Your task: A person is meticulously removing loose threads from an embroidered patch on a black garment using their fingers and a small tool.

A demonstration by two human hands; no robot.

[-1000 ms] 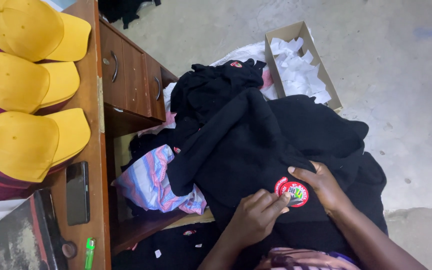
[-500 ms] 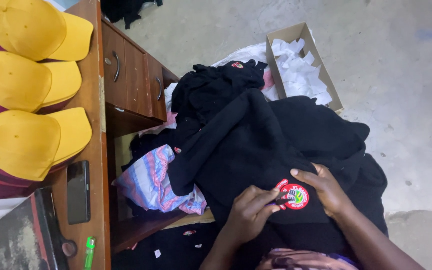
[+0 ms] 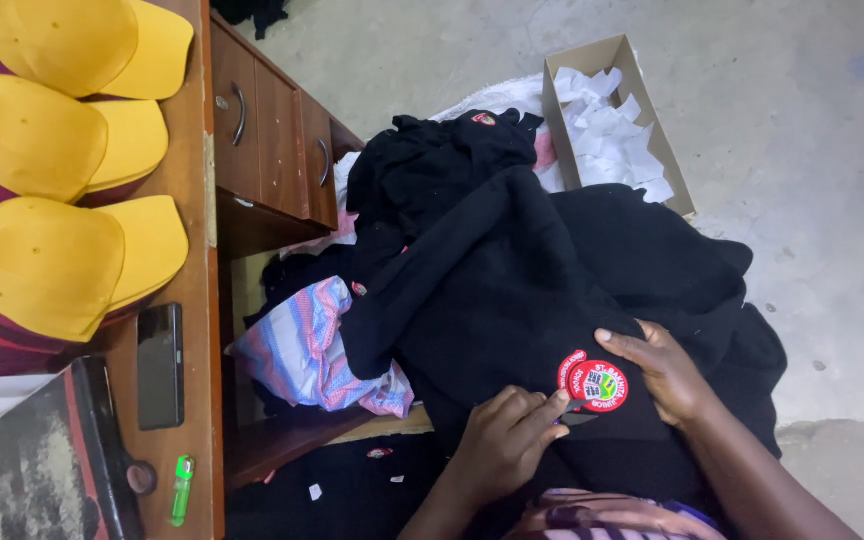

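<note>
A black garment (image 3: 512, 290) lies heaped over my lap and the floor. A round red embroidered patch (image 3: 594, 384) sits on it. My left hand (image 3: 507, 445) has its fingers pinched together just left of the patch, around what looks like a small dark pointed tool (image 3: 576, 419) whose tip touches the patch's lower edge. My right hand (image 3: 664, 375) rests on the fabric right of the patch, with its fingers spread along the patch's rim and pressing the cloth down.
A wooden desk (image 3: 197, 250) with drawers stands at the left, bearing three yellow caps (image 3: 52, 260), a black phone (image 3: 160, 365) and a green lighter (image 3: 182, 488). More black clothes and a striped cloth (image 3: 302, 350) are piled beside it. A cardboard box of white scraps (image 3: 612, 120) sits on the concrete floor.
My left hand has slid from on top of the patch to its lower left edge, leaving the patch fully uncovered. My right hand has stayed beside it.
</note>
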